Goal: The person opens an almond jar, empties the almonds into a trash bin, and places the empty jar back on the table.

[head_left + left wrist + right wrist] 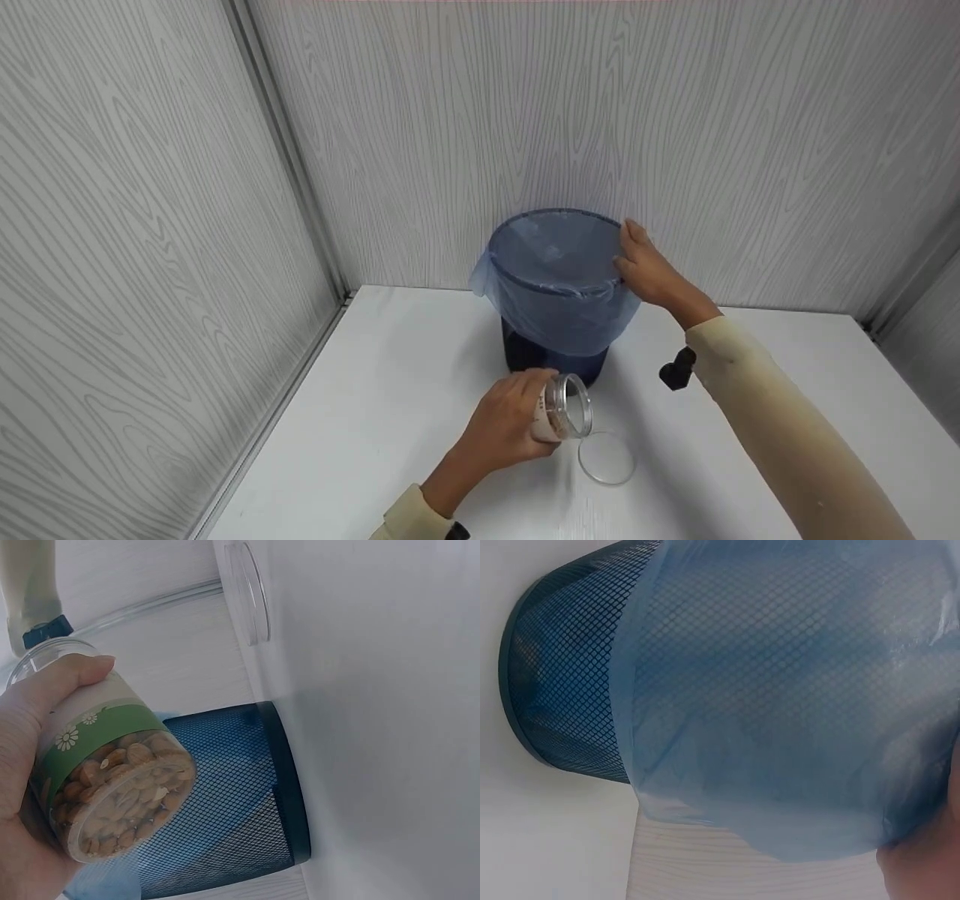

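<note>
My left hand grips a clear plastic jar tipped on its side, its open mouth facing right. The left wrist view shows the jar partly full of nuts, with a green flowered label. Its round clear lid lies flat on the white table just right of the jar. Behind stands a dark blue mesh bin lined with a pale blue plastic bag. My right hand holds the bin's rim on its right side, thumb inside. The right wrist view is filled by the bag over the mesh.
The white table sits in a corner of grey wood-grain walls, left and back. A black wrist camera mount hangs below my right sleeve.
</note>
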Motion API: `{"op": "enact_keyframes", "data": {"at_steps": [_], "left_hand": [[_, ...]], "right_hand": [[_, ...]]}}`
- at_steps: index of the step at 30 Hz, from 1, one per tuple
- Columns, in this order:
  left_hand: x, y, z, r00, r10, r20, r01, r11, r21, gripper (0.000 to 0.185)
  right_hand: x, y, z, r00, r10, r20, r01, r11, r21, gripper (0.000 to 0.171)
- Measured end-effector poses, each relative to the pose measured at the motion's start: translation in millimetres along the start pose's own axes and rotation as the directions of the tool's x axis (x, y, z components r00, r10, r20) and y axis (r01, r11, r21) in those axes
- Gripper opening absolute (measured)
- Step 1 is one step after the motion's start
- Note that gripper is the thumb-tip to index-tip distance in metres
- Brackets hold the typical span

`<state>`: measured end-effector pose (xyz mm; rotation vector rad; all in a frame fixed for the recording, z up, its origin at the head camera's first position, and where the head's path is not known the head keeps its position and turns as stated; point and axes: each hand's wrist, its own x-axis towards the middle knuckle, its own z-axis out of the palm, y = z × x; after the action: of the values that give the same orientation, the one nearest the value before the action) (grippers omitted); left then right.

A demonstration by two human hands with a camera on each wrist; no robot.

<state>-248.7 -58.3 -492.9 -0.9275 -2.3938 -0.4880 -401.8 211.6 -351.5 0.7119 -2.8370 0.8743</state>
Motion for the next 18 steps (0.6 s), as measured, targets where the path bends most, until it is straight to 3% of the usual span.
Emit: {"op": "enact_keyframes", "data": {"at_steps": [7,13,18], "left_hand": [[-2.0,-1.7,-0.1,1.000,0.001,0.007,0.000,1.000,-0.014,0.097],[-1.5,-4.0,-0.1,1.000,0.006,-0.019,-0.006,1.000,-0.015,0.097],[-3.5,-3.7,-0.2,1.000,0.001,-0.011,-0.001,1.000,-0.021,0.097]], "right_hand": [[0.8,-0.1,1.3,1.000,0.029,0.002,-0.029,0.999,0.016,0.065],[-0.1,-3.0,-3.0,1.000,-0.002,0.000,0.002,0.999,-0.043,0.065],[-1.8,-3.3,-3.8,0.999,0.019,0.035,-0.017,0.998,-0.058,0.067]]}}
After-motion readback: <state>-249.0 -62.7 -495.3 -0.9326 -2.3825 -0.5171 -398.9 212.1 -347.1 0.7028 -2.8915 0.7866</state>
